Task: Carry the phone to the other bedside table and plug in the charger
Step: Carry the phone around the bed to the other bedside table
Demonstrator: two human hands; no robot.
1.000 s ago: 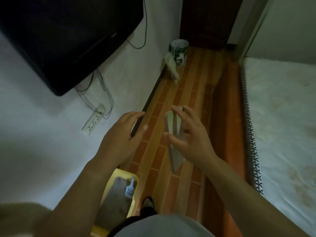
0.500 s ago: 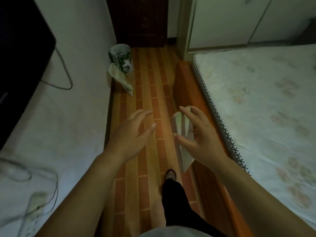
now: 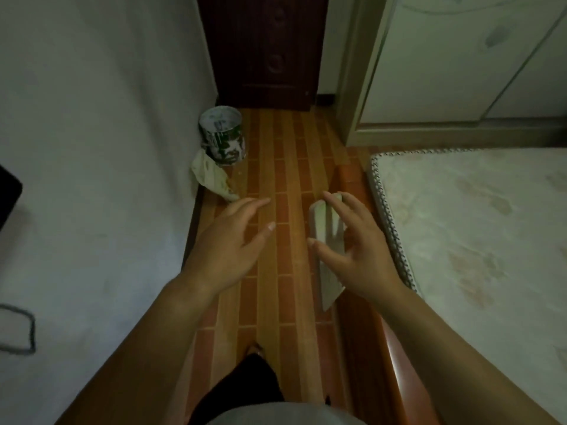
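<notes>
At the far left a pale, scuffed plaster wall (image 3: pixel 101 179) runs along the passage, with a dark loop of cable (image 3: pixel 29 332) hanging against it low down. Further in, a round printed green-and-white tin bin (image 3: pixel 222 136) stands on the floor in the corner against the wall, and a crumpled pale plastic bag (image 3: pixel 213 179) lies just in front of it, touching its base. Behind the bin is a dark brown wooden cabinet (image 3: pixel 264 50). The floor is a strip of orange-brown brick-patterned flooring (image 3: pixel 285 167).

The left hand (image 3: pixel 233 243) hangs over this floor with fingers spread and loosely curved, empty and touching nothing. Below it a dark trouser leg and a foot (image 3: pixel 254 351) show on the floor.

Just to its right, apart from it, the right hand (image 3: pixel 356 240) grips the pale, flat rectangular phone (image 3: pixel 325 234) from above, thumb on its left edge and fingers over its top and right side. The phone is tilted, its lower end sticking out below the palm.

At the right lies a reddish wooden bed frame (image 3: pixel 395 357) carrying a white floral-patterned mattress (image 3: pixel 484 240), beyond it a cream wardrobe (image 3: pixel 454 56).
</notes>
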